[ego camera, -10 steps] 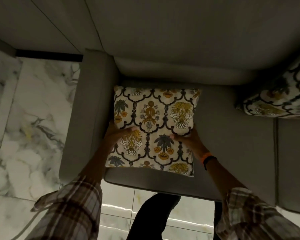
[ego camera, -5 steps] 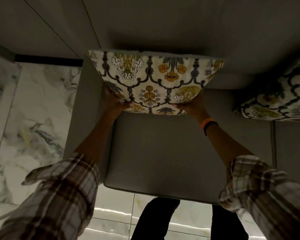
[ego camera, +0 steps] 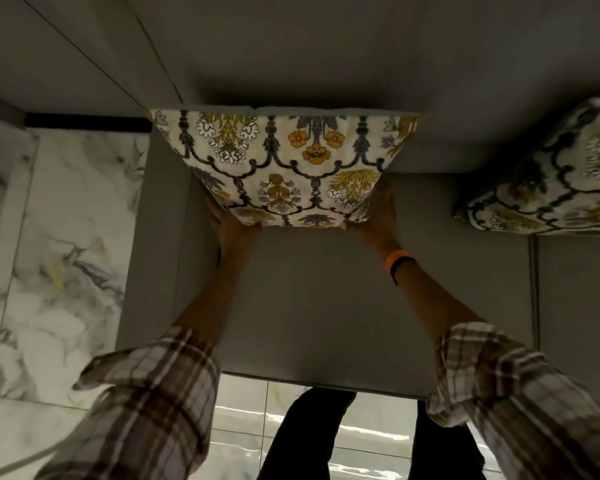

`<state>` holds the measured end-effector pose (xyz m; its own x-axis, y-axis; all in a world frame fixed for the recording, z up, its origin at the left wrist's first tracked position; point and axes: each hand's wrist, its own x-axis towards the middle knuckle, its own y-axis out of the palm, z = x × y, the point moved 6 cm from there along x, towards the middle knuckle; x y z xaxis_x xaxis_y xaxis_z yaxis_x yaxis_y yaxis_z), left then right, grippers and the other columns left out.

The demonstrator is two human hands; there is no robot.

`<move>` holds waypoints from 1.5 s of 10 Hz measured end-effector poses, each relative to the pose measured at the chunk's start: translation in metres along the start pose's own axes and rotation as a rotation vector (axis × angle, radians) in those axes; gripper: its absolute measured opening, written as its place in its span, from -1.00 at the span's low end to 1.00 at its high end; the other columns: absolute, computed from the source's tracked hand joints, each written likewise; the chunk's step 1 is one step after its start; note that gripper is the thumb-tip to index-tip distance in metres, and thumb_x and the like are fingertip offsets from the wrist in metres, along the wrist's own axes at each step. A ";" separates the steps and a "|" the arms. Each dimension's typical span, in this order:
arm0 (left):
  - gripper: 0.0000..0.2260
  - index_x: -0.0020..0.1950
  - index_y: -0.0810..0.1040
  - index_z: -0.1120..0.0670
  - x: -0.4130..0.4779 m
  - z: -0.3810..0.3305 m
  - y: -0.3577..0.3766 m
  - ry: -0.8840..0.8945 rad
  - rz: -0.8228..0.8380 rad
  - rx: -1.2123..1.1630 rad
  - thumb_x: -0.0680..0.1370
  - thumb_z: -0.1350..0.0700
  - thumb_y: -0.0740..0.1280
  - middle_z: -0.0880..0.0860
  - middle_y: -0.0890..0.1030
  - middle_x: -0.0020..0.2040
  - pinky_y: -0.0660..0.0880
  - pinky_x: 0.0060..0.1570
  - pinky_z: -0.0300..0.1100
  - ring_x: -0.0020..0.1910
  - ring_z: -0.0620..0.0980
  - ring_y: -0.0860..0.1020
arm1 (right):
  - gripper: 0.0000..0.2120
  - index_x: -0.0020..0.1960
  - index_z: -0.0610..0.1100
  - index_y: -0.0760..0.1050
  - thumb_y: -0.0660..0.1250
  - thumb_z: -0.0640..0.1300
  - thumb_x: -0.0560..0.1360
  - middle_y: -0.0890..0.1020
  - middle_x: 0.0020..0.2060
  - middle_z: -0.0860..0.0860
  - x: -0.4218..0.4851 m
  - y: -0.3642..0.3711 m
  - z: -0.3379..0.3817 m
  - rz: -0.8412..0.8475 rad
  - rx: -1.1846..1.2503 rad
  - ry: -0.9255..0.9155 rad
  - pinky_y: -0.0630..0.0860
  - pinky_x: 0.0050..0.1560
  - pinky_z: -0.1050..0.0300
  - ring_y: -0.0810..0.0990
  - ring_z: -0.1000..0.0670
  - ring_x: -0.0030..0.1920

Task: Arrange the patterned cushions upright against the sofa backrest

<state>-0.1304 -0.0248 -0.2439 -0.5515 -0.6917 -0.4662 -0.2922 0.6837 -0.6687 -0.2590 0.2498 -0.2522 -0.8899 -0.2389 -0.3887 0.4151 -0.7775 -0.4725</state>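
A cream cushion (ego camera: 284,164) with a yellow and dark floral pattern stands upright against the grey sofa backrest (ego camera: 326,64) at the sofa's left end. My left hand (ego camera: 229,223) grips its lower left corner. My right hand (ego camera: 378,216), with an orange and a black wristband, grips its lower right corner. A second patterned cushion (ego camera: 551,181) leans against the backrest at the right, partly cut off by the frame edge.
The grey seat (ego camera: 326,306) lies bare in front of the cushion, with the sofa's armrest (ego camera: 160,237) on the left. A marble tile floor (ego camera: 56,237) runs left of the sofa and under my legs (ego camera: 302,441).
The cushion lay flat on the seat a second ago. Both hands have tipped it up and pushed it back against the backrest, and it now stands a little more upright than half a second ago.
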 end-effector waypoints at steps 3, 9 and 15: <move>-0.08 0.63 -0.05 0.17 -0.126 -0.053 0.186 0.357 0.586 0.400 0.50 0.02 0.50 0.26 0.05 0.63 0.15 0.54 0.08 0.61 0.25 0.06 | -0.03 0.68 -0.11 0.12 0.61 -0.13 0.45 0.25 0.60 -0.17 -0.049 -0.134 -0.133 -0.140 -0.008 0.289 0.32 0.57 -0.12 0.29 -0.19 0.58; 0.05 0.58 0.15 0.12 -0.212 -0.315 0.372 0.459 0.565 -0.359 0.26 -0.06 0.66 0.08 0.33 0.56 0.36 0.50 -0.10 0.52 -0.04 0.35 | 0.13 0.51 -0.22 0.43 0.74 0.27 0.12 0.57 0.45 -0.08 0.039 -0.475 -0.250 -0.179 0.091 -0.079 0.49 0.49 -0.03 0.52 -0.01 0.48; -0.12 0.60 0.17 0.15 -0.227 -0.241 0.297 0.619 0.236 0.205 0.43 -0.25 0.41 0.22 0.28 0.55 0.38 0.43 0.17 0.52 0.21 0.29 | 0.05 0.71 -0.19 -0.07 0.52 0.10 0.51 0.13 0.67 -0.21 -0.062 -0.323 -0.191 -0.275 -0.067 0.473 0.15 0.60 -0.23 0.09 -0.26 0.65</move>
